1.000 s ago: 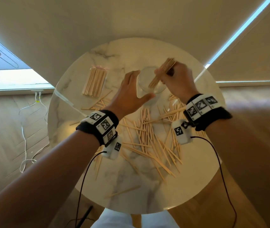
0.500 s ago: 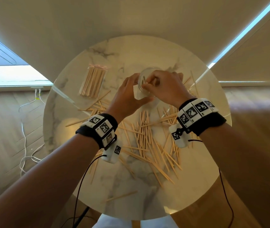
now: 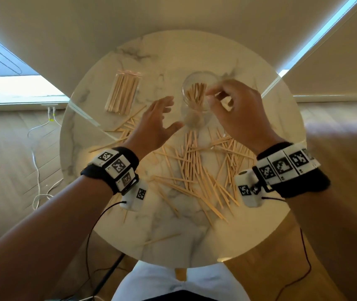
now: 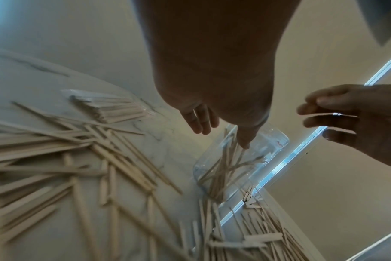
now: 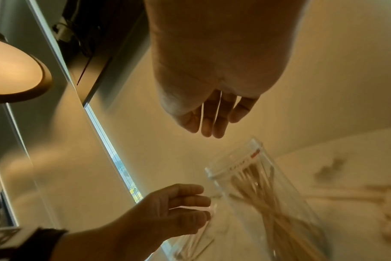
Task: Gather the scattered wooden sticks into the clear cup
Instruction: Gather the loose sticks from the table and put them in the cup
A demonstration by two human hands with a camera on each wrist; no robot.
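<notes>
Clear cup (image 3: 197,94) is standing upright on the round marble tabletop (image 3: 195,240), far-centre, w/ a batch of wooden sticks (image 3: 196,95) leaning inside it. Loose sticks (image 3: 195,170) are lying scattered across the tabletop centre, nearer the person. A wrapped bundle of sticks (image 3: 123,92) is lying far-left, apart from the cup.

Left hand (image 3: 154,124) is hovering just left of the cup, fingers (image 5: 188,200) straight and spread, holding nothing; contact w/ the cup wall cannot be told.

Right hand (image 3: 236,111) is hovering at the cup's right rim, fingers (image 5: 207,121) relaxed and slightly apart, gripping nothing (right wrist view is showing them above the cup mouth).
</notes>
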